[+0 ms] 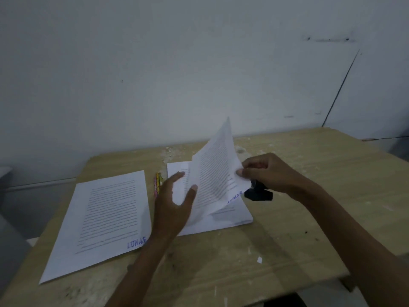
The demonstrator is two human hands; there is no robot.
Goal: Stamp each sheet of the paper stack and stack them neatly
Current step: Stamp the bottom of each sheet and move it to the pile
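A stack of printed sheets [221, 222] lies in the middle of the wooden table [243, 262]. Its top sheet [217, 171] is lifted upright and bent, with a blue "LUNAS" stamp near its lower right corner. My right hand [265, 171] pinches that sheet's right edge. My left hand [174, 202] is spread open beside the sheet's left edge, the thumb touching the paper. A stamped sheet [104, 222] lies flat on the left with "LUNAS" at its bottom right corner. The black stamp [259, 193] stands right of the stack, partly hidden by my right hand.
Coloured pencils [157, 182] lie between the flat sheet and the stack. The wall stands close behind the table. A small white paper scrap [259, 259] lies near the front right edge. The table's left edge runs just beside the flat sheet.
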